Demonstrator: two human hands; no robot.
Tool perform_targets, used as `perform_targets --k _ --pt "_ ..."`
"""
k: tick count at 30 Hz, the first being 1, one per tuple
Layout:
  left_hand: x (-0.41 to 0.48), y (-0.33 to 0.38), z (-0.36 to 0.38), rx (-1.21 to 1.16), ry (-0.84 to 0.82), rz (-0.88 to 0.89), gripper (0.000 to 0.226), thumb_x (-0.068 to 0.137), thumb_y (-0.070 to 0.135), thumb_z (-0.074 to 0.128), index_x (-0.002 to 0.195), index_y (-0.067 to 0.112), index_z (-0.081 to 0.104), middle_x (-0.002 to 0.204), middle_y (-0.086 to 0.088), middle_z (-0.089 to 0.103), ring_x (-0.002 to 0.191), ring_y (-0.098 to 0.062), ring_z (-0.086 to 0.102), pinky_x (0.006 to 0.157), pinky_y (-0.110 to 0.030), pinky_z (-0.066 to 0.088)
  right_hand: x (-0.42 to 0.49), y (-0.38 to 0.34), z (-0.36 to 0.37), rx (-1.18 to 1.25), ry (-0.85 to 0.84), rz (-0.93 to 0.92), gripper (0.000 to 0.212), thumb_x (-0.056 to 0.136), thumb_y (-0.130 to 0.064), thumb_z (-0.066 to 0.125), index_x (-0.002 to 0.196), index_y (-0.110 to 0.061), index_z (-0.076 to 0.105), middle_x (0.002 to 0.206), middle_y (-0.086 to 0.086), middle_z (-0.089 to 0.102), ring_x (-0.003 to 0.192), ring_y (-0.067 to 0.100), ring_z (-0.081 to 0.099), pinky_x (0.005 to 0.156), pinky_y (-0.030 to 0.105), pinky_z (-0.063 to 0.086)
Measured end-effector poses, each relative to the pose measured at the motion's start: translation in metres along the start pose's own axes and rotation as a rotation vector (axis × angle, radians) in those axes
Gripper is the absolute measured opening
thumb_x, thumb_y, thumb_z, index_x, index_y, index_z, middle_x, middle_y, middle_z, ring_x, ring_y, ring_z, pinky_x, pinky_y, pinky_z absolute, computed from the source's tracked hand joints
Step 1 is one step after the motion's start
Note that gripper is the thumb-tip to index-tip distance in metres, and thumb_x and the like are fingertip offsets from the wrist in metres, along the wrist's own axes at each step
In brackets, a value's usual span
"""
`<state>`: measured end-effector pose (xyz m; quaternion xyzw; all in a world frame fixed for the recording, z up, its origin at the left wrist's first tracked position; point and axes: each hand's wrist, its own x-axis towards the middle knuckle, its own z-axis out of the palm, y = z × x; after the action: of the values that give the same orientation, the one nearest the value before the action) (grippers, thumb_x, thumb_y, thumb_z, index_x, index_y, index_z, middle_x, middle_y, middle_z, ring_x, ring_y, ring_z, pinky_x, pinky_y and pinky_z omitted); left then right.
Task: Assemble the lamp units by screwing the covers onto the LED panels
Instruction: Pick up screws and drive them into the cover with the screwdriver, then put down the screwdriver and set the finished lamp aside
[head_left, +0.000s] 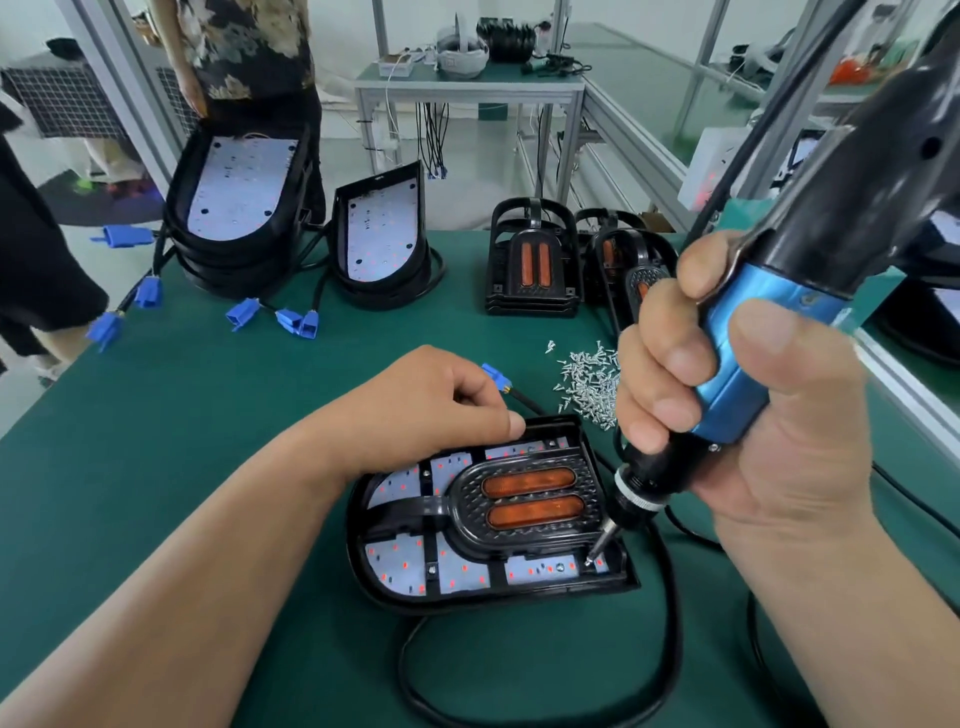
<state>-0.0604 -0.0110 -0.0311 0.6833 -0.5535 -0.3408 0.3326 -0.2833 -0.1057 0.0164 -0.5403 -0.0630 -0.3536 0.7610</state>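
Note:
A lamp unit lies flat on the green table in front of me: a black housing with a white LED panel and a black cover with two orange lenses on top. My left hand rests on the unit's far rim, fingers curled over its edge. My right hand grips a blue and black electric screwdriver. Its bit points down into the unit's near right corner, touching a screw there. A pile of small silver screws lies just behind the unit.
Stacks of LED panels in housings with blue connectors stand at the back left. Stacked covers sit at the back right. A black cable loops near the front. A person stands behind the table.

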Motion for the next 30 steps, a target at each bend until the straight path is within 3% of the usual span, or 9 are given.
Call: perform_targets --k 7,14,19,22,24,27,30 --pt "0.0 0.001 0.0 -0.003 -0.017 -0.004 0.025 0.089 0.039 0.082 0.075 0.02 0.076 0.062 0.011 0.057 0.059 -0.008 0.045 0.06 -0.026 0.037 -0.001 0.001 -0.002 -0.002 -0.027 0.014 0.041 0.083 -0.031 0.084 0.102 -0.015 0.051 0.071 -0.003 0.052 0.05 0.011 0.051 0.051 0.026 0.049" --pt "-0.002 0.002 0.0 -0.024 -0.005 0.026 0.025 0.088 0.037 0.084 0.075 0.018 0.075 0.062 0.009 0.055 0.058 -0.007 0.044 0.056 -0.02 0.036 0.0 0.007 -0.005 0.016 -0.02 0.024 0.043 0.083 -0.031 0.084 0.111 -0.011 0.057 0.072 -0.002 0.052 0.052 0.011 0.051 0.052 0.025 0.05" --pt "0.0 -0.001 -0.001 -0.012 -0.002 0.024 0.024 0.088 0.037 0.084 0.077 0.017 0.077 0.063 0.011 0.058 0.059 -0.005 0.047 0.057 -0.018 0.039 0.005 0.007 -0.015 0.038 0.145 -0.016 0.047 0.087 -0.042 0.078 0.118 -0.014 0.057 0.076 -0.006 0.05 0.059 0.007 0.049 0.056 0.024 0.05" --pt "0.0 -0.002 -0.001 -0.023 -0.012 0.028 0.026 0.087 0.04 0.084 0.077 0.018 0.078 0.064 0.011 0.062 0.061 -0.005 0.049 0.059 -0.018 0.041 0.008 0.001 -0.029 0.065 0.266 -0.033 0.031 0.103 -0.048 0.057 0.114 -0.019 0.058 0.078 -0.009 0.05 0.062 0.005 0.049 0.06 0.021 0.051" --pt "0.001 -0.003 -0.001 -0.033 -0.021 0.017 0.031 0.082 0.048 0.082 0.077 0.017 0.077 0.067 0.008 0.064 0.064 -0.006 0.051 0.064 -0.023 0.042 0.01 -0.005 -0.043 0.084 0.365 -0.006 0.035 0.108 -0.052 0.045 0.11 -0.02 0.058 0.079 -0.008 0.05 0.063 0.005 0.049 0.06 0.02 0.051" --pt "0.002 -0.005 -0.002 -0.047 -0.014 0.0 0.036 0.078 0.051 0.079 0.078 0.016 0.078 0.071 0.006 0.068 0.067 -0.006 0.055 0.067 -0.025 0.044 0.013 -0.015 -0.068 0.061 0.514 0.056 0.037 0.105 -0.055 0.052 0.105 -0.018 0.056 0.078 -0.004 0.051 0.062 0.009 0.049 0.058 0.023 0.052" --pt "0.002 -0.005 -0.003 -0.067 -0.011 -0.002 0.031 0.08 0.049 0.079 0.078 0.019 0.079 0.075 0.006 0.074 0.07 -0.003 0.061 0.069 -0.018 0.048 0.013 -0.023 -0.092 0.006 0.63 0.17 0.03 0.101 -0.045 0.059 0.102 -0.015 0.052 0.078 0.003 0.052 0.061 0.016 0.051 0.055 0.028 0.053"
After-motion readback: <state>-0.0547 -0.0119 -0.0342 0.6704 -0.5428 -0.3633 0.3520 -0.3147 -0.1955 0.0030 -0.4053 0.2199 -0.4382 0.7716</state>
